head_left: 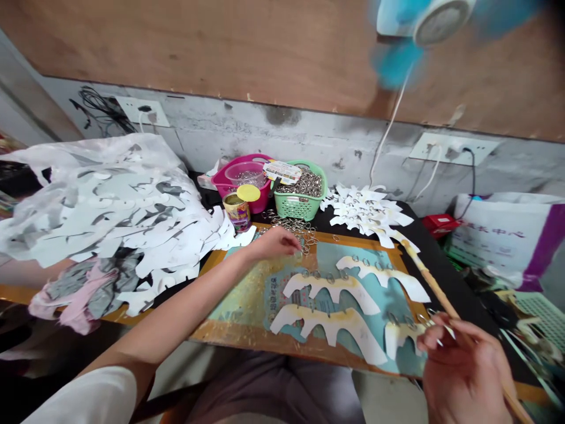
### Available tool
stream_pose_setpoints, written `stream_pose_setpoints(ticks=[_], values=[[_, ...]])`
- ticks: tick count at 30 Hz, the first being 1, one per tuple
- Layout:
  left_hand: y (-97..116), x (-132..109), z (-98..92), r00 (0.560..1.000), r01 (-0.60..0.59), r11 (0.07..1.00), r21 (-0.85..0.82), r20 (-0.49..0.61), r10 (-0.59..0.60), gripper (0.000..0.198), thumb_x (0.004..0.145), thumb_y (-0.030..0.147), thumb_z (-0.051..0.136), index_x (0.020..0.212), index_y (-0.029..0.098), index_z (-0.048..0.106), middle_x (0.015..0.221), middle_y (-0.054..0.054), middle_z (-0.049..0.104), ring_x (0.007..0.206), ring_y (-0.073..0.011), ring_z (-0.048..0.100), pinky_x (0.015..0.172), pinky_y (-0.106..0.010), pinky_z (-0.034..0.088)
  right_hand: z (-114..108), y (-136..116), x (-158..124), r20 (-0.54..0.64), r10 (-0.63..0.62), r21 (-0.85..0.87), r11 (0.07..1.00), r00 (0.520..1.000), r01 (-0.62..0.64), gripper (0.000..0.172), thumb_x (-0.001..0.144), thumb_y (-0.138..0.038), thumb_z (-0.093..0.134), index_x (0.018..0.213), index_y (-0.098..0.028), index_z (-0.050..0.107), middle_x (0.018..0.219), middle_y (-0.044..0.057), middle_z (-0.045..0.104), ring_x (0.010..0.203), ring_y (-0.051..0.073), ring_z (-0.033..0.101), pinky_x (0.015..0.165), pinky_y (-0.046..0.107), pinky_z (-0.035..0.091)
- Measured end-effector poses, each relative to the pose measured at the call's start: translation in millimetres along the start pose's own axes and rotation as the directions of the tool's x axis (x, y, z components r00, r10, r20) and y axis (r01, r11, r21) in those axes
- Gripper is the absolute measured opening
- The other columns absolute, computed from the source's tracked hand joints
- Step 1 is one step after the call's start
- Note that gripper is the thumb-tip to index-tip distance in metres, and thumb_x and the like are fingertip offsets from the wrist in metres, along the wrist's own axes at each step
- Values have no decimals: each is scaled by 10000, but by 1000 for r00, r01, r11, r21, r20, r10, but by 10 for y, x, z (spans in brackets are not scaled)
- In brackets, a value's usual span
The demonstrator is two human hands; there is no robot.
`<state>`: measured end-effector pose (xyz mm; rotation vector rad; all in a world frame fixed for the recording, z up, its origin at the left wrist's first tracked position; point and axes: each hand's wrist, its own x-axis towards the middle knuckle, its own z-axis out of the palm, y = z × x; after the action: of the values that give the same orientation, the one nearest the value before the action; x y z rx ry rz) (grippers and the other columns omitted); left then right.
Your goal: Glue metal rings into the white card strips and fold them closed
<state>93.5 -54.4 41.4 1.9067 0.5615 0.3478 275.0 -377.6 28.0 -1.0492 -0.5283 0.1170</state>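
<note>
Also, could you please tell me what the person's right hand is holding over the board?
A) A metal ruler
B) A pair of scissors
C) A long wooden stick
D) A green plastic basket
C: the right hand has its fingers around a long wooden stick, which runs diagonally past the hand and up toward the white paper cutouts.

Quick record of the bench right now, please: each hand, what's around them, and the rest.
left hand: at loose rings
right hand: holds stick
things: white paper cutouts threaded with rings, lying on board
rest: green basket of rings, pink tub, tin, blue fan
</note>
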Motion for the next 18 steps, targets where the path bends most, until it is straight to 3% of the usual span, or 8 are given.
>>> stream_pose_setpoints(ticks=[3, 5, 7, 9, 14, 18], values=[[129, -222, 115, 967, -133, 984, 123, 235, 101, 110, 729, 185, 709, 812, 170, 779, 756, -29, 744, 677, -144, 657, 613, -190, 463, 37, 7, -20, -9, 7, -15, 1000, 1000, -7, 256, 864, -407, 629, 928, -160, 658, 832, 75, 659, 540, 155, 568, 466, 279, 440], [177, -321, 197, 903, -245, 954, 172, 399, 160, 161, 778, 147, 657, 865, 195, 782, 806, -27, 742, 706, -140, 656, 632, -187, 451, 72, 13, -38, -6, 22, -12, 1000, 1000, -22, 268, 855, -416, 639, 923, -158, 657, 823, 76, 657, 536, 154, 564, 466, 279, 440], [194, -379, 284, 850, -303, 935, 186, 496, 177, 207, 805, 108, 621, 900, 205, 776, 829, -26, 733, 720, -134, 650, 644, -186, 442, 98, 21, -51, -1, 33, -10, 999, 999, -33, 267, 859, -416, 635, 920, -157, 655, 819, 77, 660, 538, 152, 562, 472, 278, 440], [187, -409, 369, 842, -315, 921, 229, 516, 159, 227, 808, 74, 606, 910, 199, 765, 829, -22, 721, 722, -132, 642, 644, -185, 433, 104, 31, -56, 7, 31, -12, 999, 999, -31, 262, 869, -410, 624, 920, -155, 654, 822, 80, 666, 538, 152, 560, 478, 280, 440], [138, -458, 503, 892, -279, 878, 389, 443, 87, 200, 752, 31, 629, 844, 169, 740, 740, 2, 690, 660, -123, 616, 600, -188, 406, 68, 58, -49, 19, 26, -17, 1000, 999, -26, 264, 870, -408, 612, 928, -155, 657, 808, 78, 666, 547, 160, 563, 476, 280, 440], [83, -496, 547, 902, -307, 856, 417, 414, 122, 196, 741, 33, 632, 809, 187, 732, 743, 11, 701, 674, -127, 623, 623, -197, 416, 77, 64, -58, 13, 23, -24, 999, 1000, -22, 263, 870, -407, 608, 931, -156, 657, 807, 77, 666, 552, 161, 568, 478, 278, 440]])
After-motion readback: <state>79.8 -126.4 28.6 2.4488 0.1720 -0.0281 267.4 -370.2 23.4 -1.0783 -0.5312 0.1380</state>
